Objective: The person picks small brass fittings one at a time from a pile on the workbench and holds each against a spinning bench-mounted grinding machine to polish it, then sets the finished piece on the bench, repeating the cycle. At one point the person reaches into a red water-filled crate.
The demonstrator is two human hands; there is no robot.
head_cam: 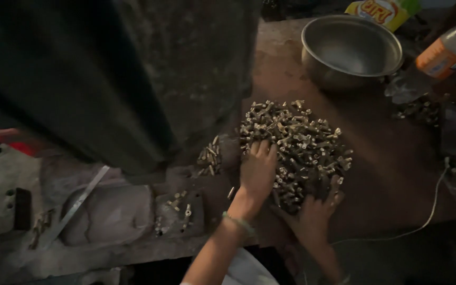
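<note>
Your left hand (257,171) lies flat, fingers (262,150) spread open, on a heap of small brass-coloured metal fittings (296,142); your right hand (317,203) cups its near edge, fingers loosely open.

Dull brass-coloured metal parts (296,148) heaped on rough brown tabletop (391,174); bowl (350,50) smooth steel.

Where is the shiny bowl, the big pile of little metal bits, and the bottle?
Metal bowl (320,68): head view, on its front outer wall.
Pile of small metal parts (299,140): head view, middle of the heap.
Plastic bottle (442,58): head view, on its orange label.
</note>
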